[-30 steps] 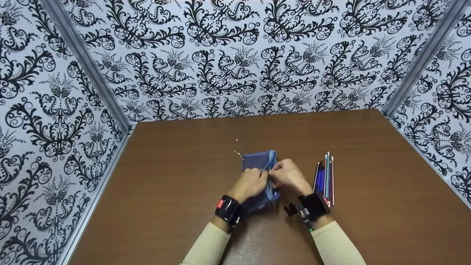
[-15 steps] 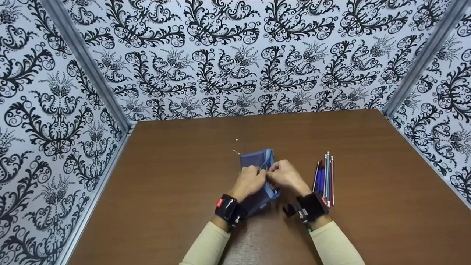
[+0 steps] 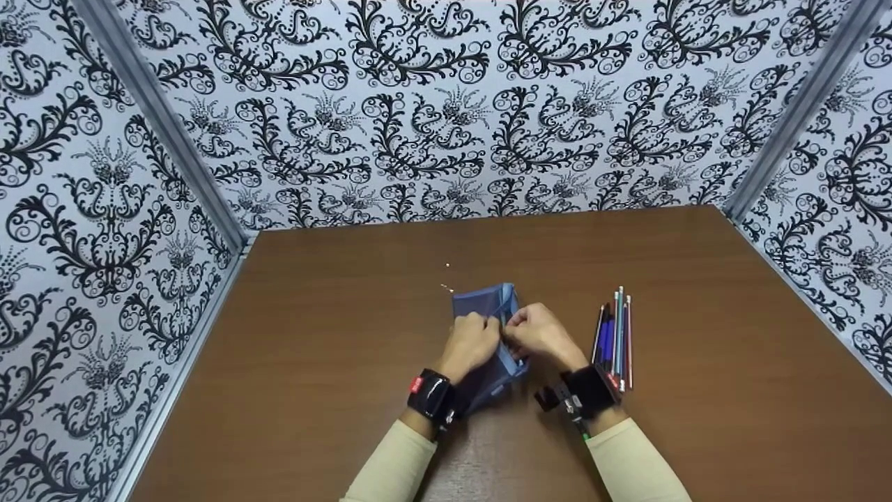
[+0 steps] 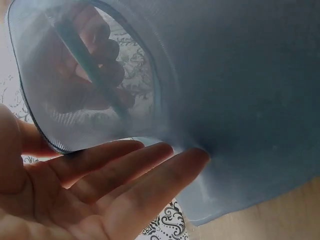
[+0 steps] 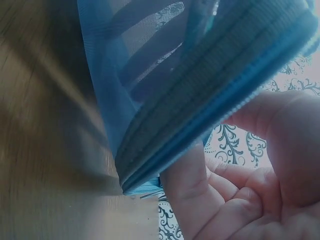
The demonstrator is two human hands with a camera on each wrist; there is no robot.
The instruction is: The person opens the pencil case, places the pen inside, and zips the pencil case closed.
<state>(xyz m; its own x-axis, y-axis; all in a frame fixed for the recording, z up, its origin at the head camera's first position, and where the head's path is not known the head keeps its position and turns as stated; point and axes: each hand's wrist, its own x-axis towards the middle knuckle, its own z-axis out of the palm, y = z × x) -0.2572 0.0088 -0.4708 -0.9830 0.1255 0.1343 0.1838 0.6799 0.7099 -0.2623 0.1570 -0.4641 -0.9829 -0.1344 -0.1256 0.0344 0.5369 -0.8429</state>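
A blue mesh zip pencil case [image 3: 478, 302] stands tilted at the middle of the table, its zipped side facing right in the head view. My left hand [image 3: 472, 343] grips its zip edge, thumb on one side and fingers along the mesh [image 4: 250, 95]. On the opening's other edge, my right hand [image 3: 545, 336] pinches the case near the zip [image 5: 215, 115]. Light mesh lets fingers behind it show through in both wrist views, along with a teal strip [image 4: 82, 55]. The right fingertips are partly hidden behind the zip band.
Several pencils and pens [image 3: 619, 335] lie in a bundle right of the right hand. A small beaded cord [image 3: 447, 287] trails from the case's far left corner onto the brown table [image 3: 334, 335]. Patterned panels [image 3: 432, 125] enclose the back and sides.
The pencil case has shifted slightly left, and both hands have moved a little with it. Their hold looks the same, and the pencils have stayed put.
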